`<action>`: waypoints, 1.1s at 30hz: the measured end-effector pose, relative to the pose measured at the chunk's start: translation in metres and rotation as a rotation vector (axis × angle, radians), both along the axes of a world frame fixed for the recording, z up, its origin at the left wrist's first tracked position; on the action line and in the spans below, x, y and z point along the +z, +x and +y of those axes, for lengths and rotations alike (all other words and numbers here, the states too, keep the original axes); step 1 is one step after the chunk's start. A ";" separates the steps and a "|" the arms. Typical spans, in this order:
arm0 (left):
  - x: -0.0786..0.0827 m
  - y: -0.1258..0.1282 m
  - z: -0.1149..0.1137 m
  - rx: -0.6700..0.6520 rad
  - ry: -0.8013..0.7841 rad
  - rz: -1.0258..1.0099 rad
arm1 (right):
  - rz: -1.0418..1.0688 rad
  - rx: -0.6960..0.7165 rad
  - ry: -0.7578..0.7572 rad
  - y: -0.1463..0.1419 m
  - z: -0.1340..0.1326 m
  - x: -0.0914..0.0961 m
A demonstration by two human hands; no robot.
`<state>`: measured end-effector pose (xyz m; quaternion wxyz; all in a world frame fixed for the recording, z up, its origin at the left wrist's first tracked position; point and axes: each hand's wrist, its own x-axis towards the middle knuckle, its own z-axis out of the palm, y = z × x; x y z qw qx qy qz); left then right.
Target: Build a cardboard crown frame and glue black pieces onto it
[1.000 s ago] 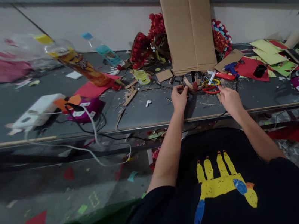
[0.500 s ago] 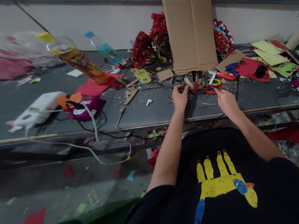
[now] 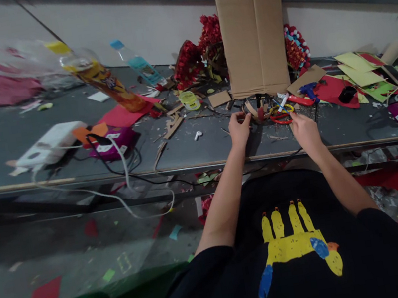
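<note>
My left hand point(image 3: 240, 128) is at the near side of a small craft piece of curved brown strips point(image 3: 252, 109), its thumb and fingers closed on the left edge. A dark red patch point(image 3: 260, 114) shows on the piece. Just right of it, my right hand point(image 3: 305, 131) pinches what looks like a thin blue stick point(image 3: 285, 109); the fingers cover its near end. Under that stick lie red loop handles point(image 3: 279, 120) and a yellow loop point(image 3: 288, 108), probably of scissors or pliers. A small white strip point(image 3: 283, 101) lies across them.
A tall cardboard panel point(image 3: 255, 29) stands behind the hands. To the right lie a blue glue gun point(image 3: 310, 92) and coloured paper point(image 3: 358, 68). A yellow tub point(image 3: 190, 101), a white earbud point(image 3: 198, 135), a leaning drink bottle point(image 3: 109, 85) and a white power strip point(image 3: 52, 144) are leftward.
My right hand has shifted slightly right, and the tip of the blue stick has moved a little. My left hand stays on the craft piece.
</note>
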<state>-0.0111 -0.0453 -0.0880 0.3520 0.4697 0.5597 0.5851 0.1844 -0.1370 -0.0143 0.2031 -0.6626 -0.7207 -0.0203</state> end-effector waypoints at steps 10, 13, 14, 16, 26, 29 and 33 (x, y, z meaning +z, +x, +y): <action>-0.005 0.000 0.004 0.001 0.007 -0.011 | -0.029 0.011 -0.032 0.002 -0.002 -0.010; -0.003 0.000 0.002 0.002 0.001 -0.010 | -0.030 0.012 -0.051 0.001 -0.006 -0.012; -0.002 0.000 0.002 0.002 0.001 -0.009 | -0.029 0.013 -0.056 0.001 -0.007 -0.013; -0.002 0.000 0.002 0.001 0.000 -0.012 | -0.019 0.018 -0.066 0.001 -0.012 -0.014; -0.002 0.000 0.001 -0.003 -0.002 -0.025 | 0.095 0.064 0.023 0.014 -0.015 -0.012; -0.003 0.000 0.002 0.001 -0.001 -0.022 | 0.143 0.060 0.046 0.018 -0.001 -0.006; -0.005 0.000 0.003 0.008 0.009 -0.021 | 0.127 0.064 0.037 0.015 0.011 -0.005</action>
